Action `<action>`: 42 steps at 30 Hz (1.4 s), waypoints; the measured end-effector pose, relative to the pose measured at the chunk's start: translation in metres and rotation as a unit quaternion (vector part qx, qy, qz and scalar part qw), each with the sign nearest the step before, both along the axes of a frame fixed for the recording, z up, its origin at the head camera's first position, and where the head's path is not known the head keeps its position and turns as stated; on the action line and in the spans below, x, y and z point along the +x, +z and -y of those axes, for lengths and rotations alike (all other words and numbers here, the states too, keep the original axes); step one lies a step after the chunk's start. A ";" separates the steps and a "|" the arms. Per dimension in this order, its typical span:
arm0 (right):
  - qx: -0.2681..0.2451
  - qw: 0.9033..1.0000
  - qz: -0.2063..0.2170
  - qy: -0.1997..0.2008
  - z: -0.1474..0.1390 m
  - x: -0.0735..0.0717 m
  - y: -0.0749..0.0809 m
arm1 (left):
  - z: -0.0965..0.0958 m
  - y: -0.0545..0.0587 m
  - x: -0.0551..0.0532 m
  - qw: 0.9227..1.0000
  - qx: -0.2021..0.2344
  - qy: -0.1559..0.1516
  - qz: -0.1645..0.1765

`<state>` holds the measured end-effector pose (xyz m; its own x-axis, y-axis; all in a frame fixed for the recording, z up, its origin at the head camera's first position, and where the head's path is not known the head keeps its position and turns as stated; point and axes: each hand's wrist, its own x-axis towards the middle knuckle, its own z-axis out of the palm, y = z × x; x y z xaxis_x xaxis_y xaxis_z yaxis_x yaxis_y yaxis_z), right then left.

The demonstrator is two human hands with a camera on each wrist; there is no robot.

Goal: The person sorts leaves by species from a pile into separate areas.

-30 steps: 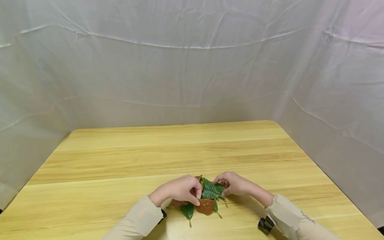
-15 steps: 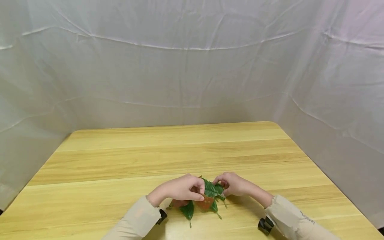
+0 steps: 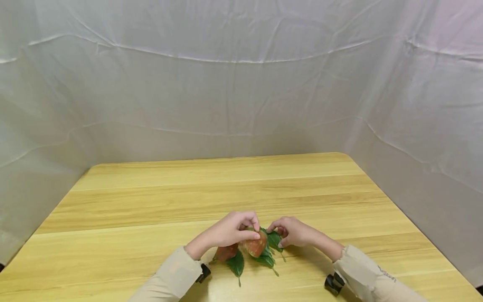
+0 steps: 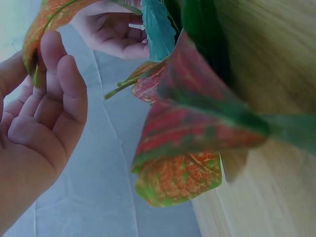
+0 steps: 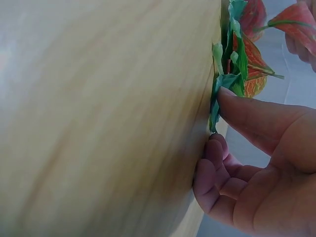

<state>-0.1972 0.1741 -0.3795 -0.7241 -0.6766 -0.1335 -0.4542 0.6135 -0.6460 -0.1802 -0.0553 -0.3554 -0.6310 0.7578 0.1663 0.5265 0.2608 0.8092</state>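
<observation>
Between the thumb and fingers of my left hand (image 3: 232,230) is a red-orange leaf (image 3: 255,246) with yellow-green edges, raised above the table. In the left wrist view this leaf (image 4: 52,16) looks curved. My right hand (image 3: 296,232) rests at the table, thumb and fingertips at the edges of a green leaf (image 3: 275,240). The right wrist view has its thumb against that leaf (image 5: 222,86). Another green leaf (image 3: 266,259) lies under the raised one. Left of them are a red leaf (image 3: 227,252), partly behind my left hand, and a green leaf (image 3: 236,264).
The leaves lie close together on a wood-grain table (image 3: 188,201) near its front. Pale grey cloth (image 3: 241,96) hangs behind the table and along both sides. Black straps (image 3: 333,284) show under the sleeves.
My left hand has lifted the red-orange leaf and turned it so that its broad face shows, uncovering more of the red leaf on the left. My right hand stays in place.
</observation>
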 end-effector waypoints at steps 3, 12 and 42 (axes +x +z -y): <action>0.003 1.000 0.001 -0.002 0.001 0.000 0.000 | 0.002 0.000 0.000 1.000 0.013 0.007 -0.002; -0.002 1.000 0.000 0.003 0.002 -0.001 0.001 | 0.009 0.002 -0.002 0.999 0.030 0.027 0.015; -0.005 1.000 0.001 0.000 0.005 -0.002 -0.002 | 0.058 -0.003 -0.021 0.985 0.120 0.113 0.058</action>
